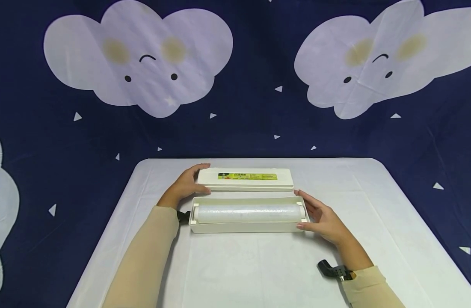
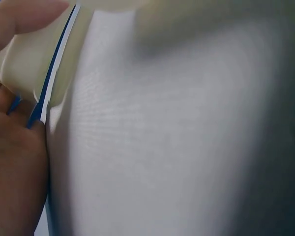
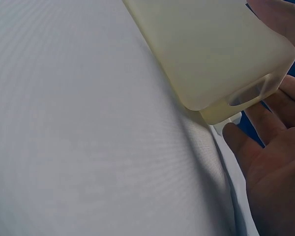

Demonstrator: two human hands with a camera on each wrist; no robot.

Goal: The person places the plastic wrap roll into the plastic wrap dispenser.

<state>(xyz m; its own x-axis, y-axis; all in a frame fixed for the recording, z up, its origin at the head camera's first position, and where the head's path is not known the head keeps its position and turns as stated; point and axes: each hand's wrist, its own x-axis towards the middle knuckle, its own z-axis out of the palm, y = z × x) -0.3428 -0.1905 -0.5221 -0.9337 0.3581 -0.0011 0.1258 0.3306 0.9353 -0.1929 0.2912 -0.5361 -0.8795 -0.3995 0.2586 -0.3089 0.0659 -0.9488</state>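
Note:
An off-white plastic cling film box (image 1: 247, 228) lies in the middle of the table, a roll of clear cling film (image 1: 247, 212) inside it. Behind it is its lid (image 1: 284, 175), which carries a yellow-green label (image 1: 247, 176). My left hand (image 1: 184, 185) grips the lid's left end, thumb at the front and fingers at the back. At the box's right end my right hand (image 1: 324, 217) holds it, thumb on the front corner and fingertips at the far corner. In the right wrist view the end of the box (image 3: 211, 54) shows an oval slot, with fingers beside it.
A white cloth covers the table (image 1: 250, 269). Beyond its back edge hangs a dark blue curtain (image 1: 254, 98) with clouds and small triangles. Black wrist camera mounts (image 1: 335, 271) sit near both sleeves.

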